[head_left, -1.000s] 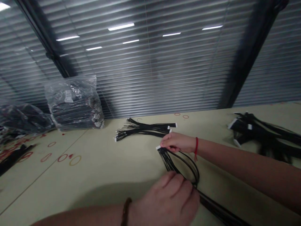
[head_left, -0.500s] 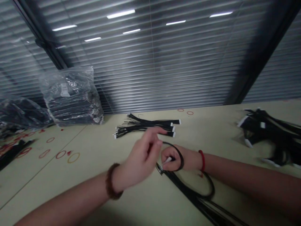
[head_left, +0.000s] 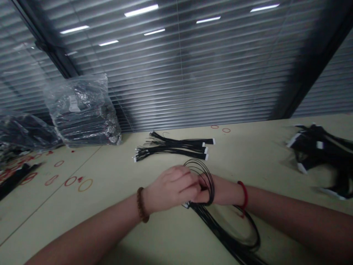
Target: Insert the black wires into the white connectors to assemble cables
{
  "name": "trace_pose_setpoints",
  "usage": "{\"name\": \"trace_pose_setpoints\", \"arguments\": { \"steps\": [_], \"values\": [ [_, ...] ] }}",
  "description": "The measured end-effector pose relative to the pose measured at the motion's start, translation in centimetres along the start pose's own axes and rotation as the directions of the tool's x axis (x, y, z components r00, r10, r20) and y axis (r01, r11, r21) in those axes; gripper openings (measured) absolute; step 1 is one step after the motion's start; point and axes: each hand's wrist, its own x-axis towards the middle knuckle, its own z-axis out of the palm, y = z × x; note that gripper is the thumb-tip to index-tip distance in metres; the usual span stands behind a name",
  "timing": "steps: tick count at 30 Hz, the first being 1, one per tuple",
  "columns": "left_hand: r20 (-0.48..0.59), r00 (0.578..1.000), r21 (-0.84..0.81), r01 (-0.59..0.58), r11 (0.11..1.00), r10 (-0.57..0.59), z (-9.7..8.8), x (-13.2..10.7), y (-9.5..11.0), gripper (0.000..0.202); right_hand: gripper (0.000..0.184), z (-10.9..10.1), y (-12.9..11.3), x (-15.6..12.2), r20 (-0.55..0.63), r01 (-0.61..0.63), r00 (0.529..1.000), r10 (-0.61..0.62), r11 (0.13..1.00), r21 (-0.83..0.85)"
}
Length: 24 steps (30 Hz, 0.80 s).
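Observation:
My left hand [head_left: 172,188], with a brown beaded bracelet at the wrist, is closed with its fingertips meeting those of the other hand. Thin black cables [head_left: 211,186] arch in a loop from behind its fingers over to my right hand [head_left: 220,188], which wears a red cord. That hand is also closed on the cables, though its fingertips are mostly covered. A long bundle of black cables [head_left: 220,229] runs from beneath the hands toward the lower right, with a small white connector [head_left: 186,205] at its near-left end. A wider cable loop lies below my right wrist.
Several black cable bundles with white ends [head_left: 176,148] lie on the pale table [head_left: 116,191]. More cables [head_left: 317,151] are piled at right. Clear bags [head_left: 85,114] of cables stand at left, with red rubber bands [head_left: 71,181] scattered nearby. Window blinds [head_left: 193,73] are behind.
My left hand has moved right and down to meet my right hand, its fingers closing. The single cable loop now shows as several fanned strands.

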Motion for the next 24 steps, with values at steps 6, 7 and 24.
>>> {"name": "trace_pose_setpoints", "arguments": {
  "steps": [6,7,24],
  "values": [
    [0.163,0.971,-0.046,0.186,0.981,-0.177,-1.0,-1.0,2.6,0.022,0.025,-0.2,-0.3,0.1,0.048,-0.017,0.999,0.013,0.996,0.090],
    [0.178,0.956,-0.061,0.248,0.967,-0.234,-0.8,-1.4,2.9,0.025,0.026,-0.2,-0.3,0.1,0.065,-0.025,0.998,0.017,0.994,0.111],
    [0.632,0.606,-0.536,0.792,0.292,-0.483,1.1,-3.7,2.8,0.029,0.053,0.0,-0.3,-0.9,0.092,-0.049,0.996,0.013,0.910,0.412]
  ]
}}
